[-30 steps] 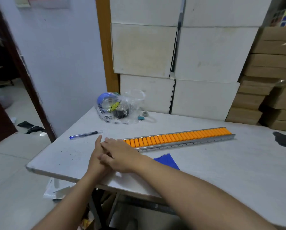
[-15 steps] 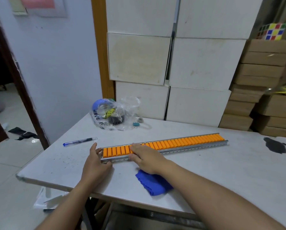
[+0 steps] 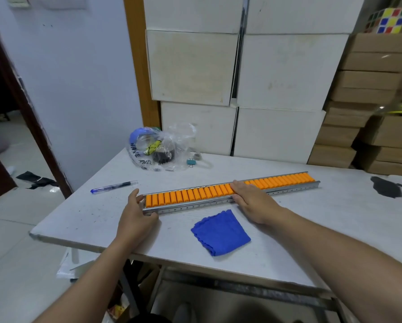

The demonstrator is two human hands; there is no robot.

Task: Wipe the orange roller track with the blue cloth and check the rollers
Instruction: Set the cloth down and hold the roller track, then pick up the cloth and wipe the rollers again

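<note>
The orange roller track (image 3: 195,195), a long metal rail filled with orange rollers, lies slantwise across the white table (image 3: 312,229). My left hand (image 3: 134,213) grips the rail's left end, thumb on the far side. Resting flat on the rollers near the track's middle is my right hand (image 3: 251,201), fingers pointing left and covering a few rollers. The folded blue cloth (image 3: 221,233) lies loose on the table just in front of the track, between my two arms; neither hand touches it.
A blue pen (image 3: 113,187) lies left of the track. Behind it sit a clear plastic bag of items (image 3: 159,150) and a small binder clip (image 3: 191,162). A dark stain (image 3: 386,186) marks the table's right side. White and brown boxes (image 3: 277,73) are stacked behind.
My hands parted: the left stayed at the track's left end, while the right slid rightward along the rollers to the middle. The blue cloth, earlier partly under my right arm, now lies uncovered.
</note>
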